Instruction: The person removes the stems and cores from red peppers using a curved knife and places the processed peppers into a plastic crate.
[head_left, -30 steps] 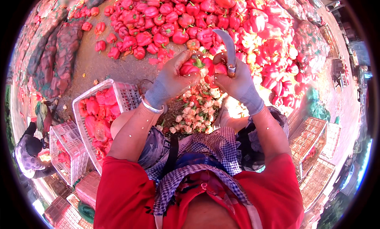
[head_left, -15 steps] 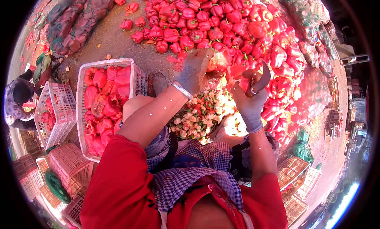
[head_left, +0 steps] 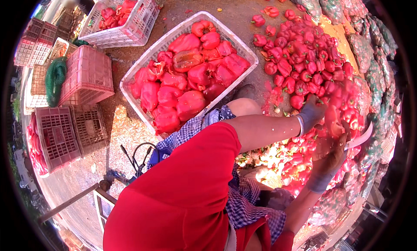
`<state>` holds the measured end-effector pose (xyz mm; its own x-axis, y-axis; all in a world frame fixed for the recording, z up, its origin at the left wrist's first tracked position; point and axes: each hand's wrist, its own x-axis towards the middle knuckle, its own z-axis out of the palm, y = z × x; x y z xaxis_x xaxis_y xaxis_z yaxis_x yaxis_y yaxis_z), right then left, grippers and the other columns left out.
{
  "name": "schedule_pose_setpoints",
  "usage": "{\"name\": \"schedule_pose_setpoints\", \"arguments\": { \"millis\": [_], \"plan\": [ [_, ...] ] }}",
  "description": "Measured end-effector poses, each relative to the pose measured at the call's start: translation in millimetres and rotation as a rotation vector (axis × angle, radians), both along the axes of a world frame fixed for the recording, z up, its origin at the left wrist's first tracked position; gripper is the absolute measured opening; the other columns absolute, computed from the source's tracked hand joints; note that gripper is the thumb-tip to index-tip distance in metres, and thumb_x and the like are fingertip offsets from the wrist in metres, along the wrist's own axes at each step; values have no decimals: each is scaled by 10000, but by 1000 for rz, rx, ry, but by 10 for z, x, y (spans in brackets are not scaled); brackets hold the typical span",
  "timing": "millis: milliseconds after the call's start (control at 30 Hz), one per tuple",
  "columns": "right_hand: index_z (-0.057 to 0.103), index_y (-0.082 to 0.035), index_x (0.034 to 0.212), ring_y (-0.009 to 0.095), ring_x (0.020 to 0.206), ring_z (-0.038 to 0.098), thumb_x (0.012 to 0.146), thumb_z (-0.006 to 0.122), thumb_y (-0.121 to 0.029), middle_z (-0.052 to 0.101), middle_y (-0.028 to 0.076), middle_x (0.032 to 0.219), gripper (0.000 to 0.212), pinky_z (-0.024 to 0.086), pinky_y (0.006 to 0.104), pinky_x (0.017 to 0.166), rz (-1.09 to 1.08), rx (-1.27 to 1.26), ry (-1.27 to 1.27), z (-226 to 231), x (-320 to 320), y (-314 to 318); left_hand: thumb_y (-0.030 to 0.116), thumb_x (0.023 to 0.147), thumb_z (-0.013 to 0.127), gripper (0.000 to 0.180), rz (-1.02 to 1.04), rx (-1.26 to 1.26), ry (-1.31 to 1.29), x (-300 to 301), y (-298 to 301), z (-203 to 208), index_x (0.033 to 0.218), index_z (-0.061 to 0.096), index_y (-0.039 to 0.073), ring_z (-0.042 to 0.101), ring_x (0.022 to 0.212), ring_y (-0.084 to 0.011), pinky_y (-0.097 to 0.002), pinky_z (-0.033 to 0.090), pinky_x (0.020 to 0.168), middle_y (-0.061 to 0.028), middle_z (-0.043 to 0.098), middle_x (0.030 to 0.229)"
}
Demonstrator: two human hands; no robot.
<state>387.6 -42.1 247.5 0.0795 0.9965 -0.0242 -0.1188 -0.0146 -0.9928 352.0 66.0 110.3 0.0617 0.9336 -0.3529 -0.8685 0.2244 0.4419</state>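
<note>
The left hand (head_left: 313,113), gloved, has its fingers part-curled just beside a red pepper piece (head_left: 333,121); blur hides whether it grips it. The right hand (head_left: 329,157), also gloved, is closed round the handle of a knife (head_left: 361,138), and the piece appears to rest against its fingers. Half a second ago both hands were near the middle of the view; now the view has turned left and they lie toward its right side. The curved blade, upright then, now points right and slightly up. The piece is between the hands, over the pile, its long axis running roughly up and down the view. Below the left forearm, cores (head_left: 286,157) lie heaped in sun. A white crate (head_left: 123,82) of opened peppers (head_left: 191,104) stands on brownish ground (head_left: 173,12), and whole peppers (head_left: 299,55) spread beyond the left hand. Farther out are a second white crate (head_left: 145,25), a pink crate (head_left: 87,73), a green net (head_left: 55,80) and, at far right, mesh sacks (head_left: 377,81)
</note>
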Motion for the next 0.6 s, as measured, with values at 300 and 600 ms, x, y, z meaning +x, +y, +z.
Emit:
{"name": "schedule_pose_setpoints", "arguments": {
  "millis": [300, 600],
  "plan": [
    [585, 18, 1095, 28, 413, 388, 948, 591, -166, 661, 104, 879, 235, 283, 191, 356, -136, 27, -310, 78, 191, 163, 499, 941, 555, 455, -64, 297, 119, -65, 118, -45, 1140, 561, 90, 557, 957, -123, -280, 460, 847, -20, 603, 1068],
    [611, 30, 1079, 118, 407, 503, 919, 614, -112, 589, 60, 635, 215, 411, 264, 369, -78, 63, -297, -485, 845, 141, 229, 1015, 440, 339, -291, 505, 124, -199, -255, 381, 1248, 512, -5, 553, 1140, -169, -312, 456, 978, -108, 565, 1227]
  ]
}}
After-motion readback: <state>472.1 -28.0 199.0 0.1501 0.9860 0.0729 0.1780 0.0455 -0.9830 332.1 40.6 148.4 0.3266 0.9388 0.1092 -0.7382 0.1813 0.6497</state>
